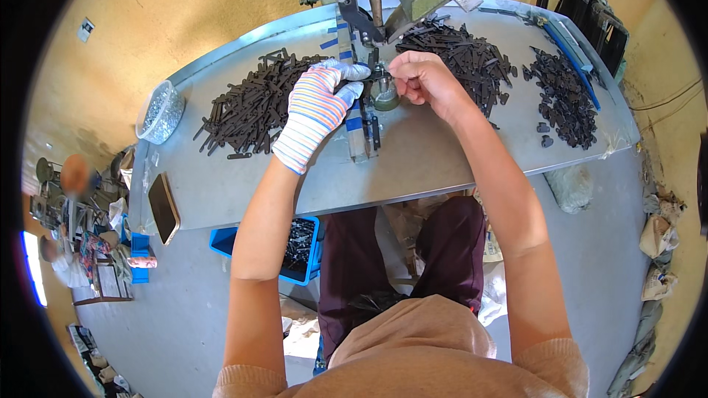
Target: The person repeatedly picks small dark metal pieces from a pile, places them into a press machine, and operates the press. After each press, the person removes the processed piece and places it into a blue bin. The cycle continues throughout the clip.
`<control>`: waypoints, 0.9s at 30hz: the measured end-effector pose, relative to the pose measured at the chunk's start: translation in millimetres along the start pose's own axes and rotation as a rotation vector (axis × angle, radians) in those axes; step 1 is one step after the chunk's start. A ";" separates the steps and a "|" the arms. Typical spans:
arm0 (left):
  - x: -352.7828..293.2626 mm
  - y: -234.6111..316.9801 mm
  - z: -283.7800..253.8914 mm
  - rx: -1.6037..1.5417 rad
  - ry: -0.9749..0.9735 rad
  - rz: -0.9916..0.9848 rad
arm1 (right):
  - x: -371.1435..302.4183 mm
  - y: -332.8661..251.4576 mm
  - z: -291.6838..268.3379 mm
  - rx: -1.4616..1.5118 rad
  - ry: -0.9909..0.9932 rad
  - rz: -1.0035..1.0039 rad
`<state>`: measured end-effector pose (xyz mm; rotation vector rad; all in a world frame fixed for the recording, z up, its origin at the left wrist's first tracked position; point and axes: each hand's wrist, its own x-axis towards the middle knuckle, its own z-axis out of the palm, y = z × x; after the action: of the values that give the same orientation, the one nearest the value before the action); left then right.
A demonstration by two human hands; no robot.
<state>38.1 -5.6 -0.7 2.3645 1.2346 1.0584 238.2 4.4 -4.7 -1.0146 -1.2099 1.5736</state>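
My left hand (317, 107), in a striped knit glove, reaches to the small round base (385, 97) under the machine's head. Its thumb and fingertips close on a dark part (377, 72), which looks like one of the black strips and is mostly hidden. From the other side comes my bare right hand (428, 81), its thumb and forefinger pinched together beside that base. Whatever lies between those fingertips is too small to make out. Above both hands hangs the press-like machine (376, 0), with its vertical rod and dark arm.
Black strips form a left pile (251, 107) and a right pile (476, 63). Smaller black pieces (568, 96) lie farther right, by a blue bar (571, 59). A clear tub of small shiny parts (161, 112) and a phone (164, 208) sit left. Below is a blue bin (313, 250).
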 end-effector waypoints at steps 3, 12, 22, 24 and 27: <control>-1.1 -0.5 -4.3 0.085 -0.006 0.015 | 1.5 -1.4 -6.6 -0.001 0.003 0.041; -4.0 -3.4 -9.3 0.027 0.059 0.030 | 0.8 -2.5 -11.7 -0.010 0.008 -0.004; -4.9 3.8 -3.6 0.012 0.058 0.088 | -3.5 -8.6 -8.5 0.077 -0.009 -0.067; -2.5 5.3 -2.0 -0.021 0.084 0.089 | -4.3 -10.1 -7.1 0.041 -0.001 -0.085; -1.0 6.4 -0.3 0.005 0.128 0.073 | -4.1 -12.3 -4.8 0.030 -0.009 -0.110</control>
<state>41.4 -10.2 2.5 2.3952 1.2018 1.2485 245.9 3.5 6.7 -0.9073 -1.2243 1.5077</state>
